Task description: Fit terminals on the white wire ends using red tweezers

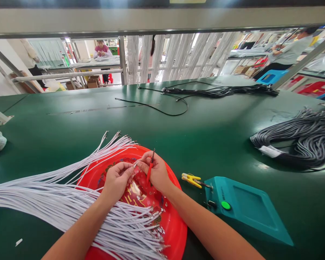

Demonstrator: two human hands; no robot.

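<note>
Above a red patterned basin [178, 220], my two hands meet at the end of a white cable [135, 164]. My left hand [117, 180] pinches that small white end between thumb and fingertips. At the same spot, the thumb and forefinger of my right hand [158, 175] are closed. A slim red-handled tool [150, 171] with a dark pointed tip is tucked in my right hand, tip up; its exact kind is unclear. One bunch of white cables [103, 155] crosses the basin's far left rim. Another bunch [124, 224], with metal-tipped ends, lies across the basin under my left forearm.
Right of the basin sits a teal device [249, 206] with a green button and a yellow clip [191, 179]. A grey cable coil [300, 141] lies at the right, black cables [219, 91] at the back. A metal beam [162, 21] spans overhead. Several people work beyond.
</note>
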